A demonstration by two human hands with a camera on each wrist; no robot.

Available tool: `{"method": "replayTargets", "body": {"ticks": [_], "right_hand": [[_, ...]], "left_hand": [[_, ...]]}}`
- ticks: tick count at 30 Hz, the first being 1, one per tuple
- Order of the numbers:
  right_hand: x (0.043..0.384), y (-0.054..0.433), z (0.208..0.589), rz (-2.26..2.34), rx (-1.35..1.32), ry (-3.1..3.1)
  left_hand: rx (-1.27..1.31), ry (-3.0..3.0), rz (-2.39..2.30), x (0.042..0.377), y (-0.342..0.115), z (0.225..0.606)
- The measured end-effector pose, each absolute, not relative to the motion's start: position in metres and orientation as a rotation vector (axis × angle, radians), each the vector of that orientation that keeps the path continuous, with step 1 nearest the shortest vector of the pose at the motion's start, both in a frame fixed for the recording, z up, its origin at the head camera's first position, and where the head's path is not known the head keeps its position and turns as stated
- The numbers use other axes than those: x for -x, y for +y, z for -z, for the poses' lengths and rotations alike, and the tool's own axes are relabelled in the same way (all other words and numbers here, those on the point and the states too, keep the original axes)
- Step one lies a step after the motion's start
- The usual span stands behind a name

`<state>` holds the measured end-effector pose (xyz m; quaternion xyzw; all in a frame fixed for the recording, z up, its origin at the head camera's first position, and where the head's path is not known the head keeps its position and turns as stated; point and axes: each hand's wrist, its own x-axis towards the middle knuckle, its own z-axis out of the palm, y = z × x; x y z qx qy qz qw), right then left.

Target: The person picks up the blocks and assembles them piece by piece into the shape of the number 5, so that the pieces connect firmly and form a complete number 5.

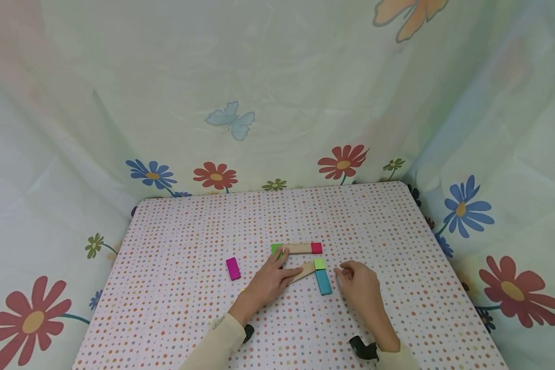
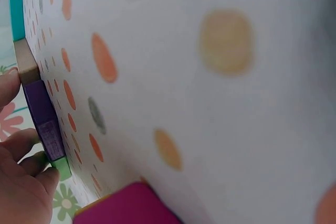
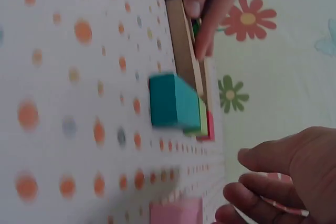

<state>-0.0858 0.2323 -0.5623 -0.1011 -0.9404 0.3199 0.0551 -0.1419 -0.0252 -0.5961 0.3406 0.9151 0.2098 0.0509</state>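
Lying at the tip of the left hand's point(image 1: 264, 285) thumb, a flat tan wooden strip point(image 1: 307, 270) sits at a slant on the white cloth-covered surface with colored dots point(image 1: 166, 298). The left hand is open, and its thumb touches this strip while its other fingers reach to a small green block point(image 1: 275, 248). A dark purple block point(image 2: 42, 103) is right beside those fingers and meets the strip's end.

To the right of the left hand, the strip's other end touches a small lime green block point(image 1: 320, 264). That one meets a long teal block point(image 1: 324, 282), which is just left of the right hand point(image 1: 358, 288). The right hand is open too, with its fingers softly bent, holding nothing.

Past the left hand's fingertips lies another tan wooden strip point(image 1: 299, 248). It has the green block at its left end and a small red block point(image 1: 316, 248) at its right end.

Left of the left hand, a bright magenta block point(image 1: 233, 269) lies by itself. A blurry pale pink block point(image 3: 176, 212) is near the right hand. Far beyond both hands hangs a pale curtain with flowers and butterflies point(image 1: 282, 67).
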Motion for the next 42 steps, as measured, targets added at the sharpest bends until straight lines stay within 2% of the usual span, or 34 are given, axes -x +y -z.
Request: {"method": "replayTargets", "body": {"ticks": [9, 19, 29, 35, 42], "right_hand": [[0.088, 0.267, 0.561, -0.914, 0.157, -2.984], [0.088, 0.262, 0.573, -0.922, 0.249, -3.03], [0.09, 0.256, 0.568, -0.904, 0.328, -3.007], [0.087, 0.233, 0.556, -0.888, 0.257, -2.998], [0.076, 0.185, 0.552, -0.921, 0.049, -2.985]], "left_hand": [[-1.059, 2.79, -0.639, 0.143, -0.025, 0.597], [-1.044, 2.787, -0.637, 0.143, -0.025, 0.598], [-1.028, 2.774, -0.638, 0.142, -0.025, 0.595], [-1.026, 2.793, -0.625, 0.141, -0.025, 0.596], [-1.043, 2.819, -0.606, 0.142, -0.026, 0.596]]}}
